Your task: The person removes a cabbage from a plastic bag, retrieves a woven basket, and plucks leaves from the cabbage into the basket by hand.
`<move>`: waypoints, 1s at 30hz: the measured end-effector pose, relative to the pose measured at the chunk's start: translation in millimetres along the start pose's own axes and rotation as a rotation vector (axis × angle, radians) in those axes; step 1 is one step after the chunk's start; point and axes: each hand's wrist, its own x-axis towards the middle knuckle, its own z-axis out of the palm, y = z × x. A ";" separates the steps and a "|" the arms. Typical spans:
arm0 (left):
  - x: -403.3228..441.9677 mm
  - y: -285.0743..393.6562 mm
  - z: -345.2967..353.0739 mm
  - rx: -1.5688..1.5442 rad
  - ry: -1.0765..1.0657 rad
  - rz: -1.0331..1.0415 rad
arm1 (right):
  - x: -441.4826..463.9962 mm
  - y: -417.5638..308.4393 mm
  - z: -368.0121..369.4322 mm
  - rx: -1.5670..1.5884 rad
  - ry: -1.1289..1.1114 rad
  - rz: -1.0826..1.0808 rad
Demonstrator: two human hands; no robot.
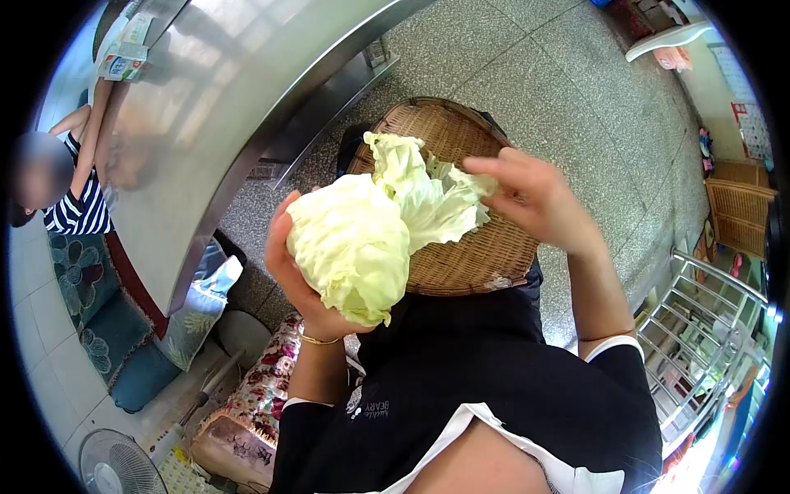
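My left hand (298, 267) cups a pale green cabbage (350, 243) from its left side and below, above my lap. A loosened cabbage leaf (448, 210) with ragged, curled edges stretches from the head toward the right. At its far edge is my right hand (527, 193), fingers bent around the leaf's rim and the index finger pointing left; the exact grip is partly hidden. Under the cabbage and leaf, a round woven bamboo tray (469, 267) rests across my knees. A bit of greenery lies in the tray behind the leaf.
A shiny-topped table (206, 90) fills the upper left, with a person in a striped shirt (82, 193) at its far side. A fan (119, 465) and a floral cushioned seat (267, 383) stand lower left. At right is a metal rack (699, 329).
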 end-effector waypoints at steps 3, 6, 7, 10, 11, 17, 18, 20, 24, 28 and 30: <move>-0.7 -3.8 0.1 -0.005 -0.049 0.037 | 1.8 -0.8 10.7 -0.309 0.004 -0.090; -5.0 -2.3 12.4 -0.050 0.071 -0.042 | 3.6 5.5 23.8 -0.043 0.161 0.056; -6.4 -2.6 14.6 -0.047 0.066 -0.045 | 3.6 8.6 32.0 0.148 0.266 0.097; -6.5 -4.7 22.4 -0.142 0.136 -0.093 | 10.2 16.8 51.8 0.448 0.468 0.109; -5.5 -3.4 24.9 -0.195 0.164 -0.121 | 10.0 15.8 52.1 0.505 0.517 0.096; -5.7 -0.1 28.0 -0.318 0.244 -0.192 | 7.2 -3.7 37.2 1.152 0.436 0.337; -4.9 -0.6 28.4 -0.341 0.284 -0.198 | 5.9 -0.5 33.3 1.149 0.438 0.337; -3.0 1.0 24.5 -0.374 0.281 -0.212 | -0.4 10.9 18.8 1.031 0.093 0.285; -7.0 -5.8 5.1 -0.422 0.152 -0.225 | -5.4 18.3 7.5 1.001 -0.114 0.270; -7.8 -5.5 14.4 -0.448 0.153 -0.208 | 1.7 8.3 36.0 1.149 0.179 0.249; -6.2 -4.8 14.8 -0.437 0.162 -0.220 | 5.0 -1.1 41.8 1.302 0.302 0.250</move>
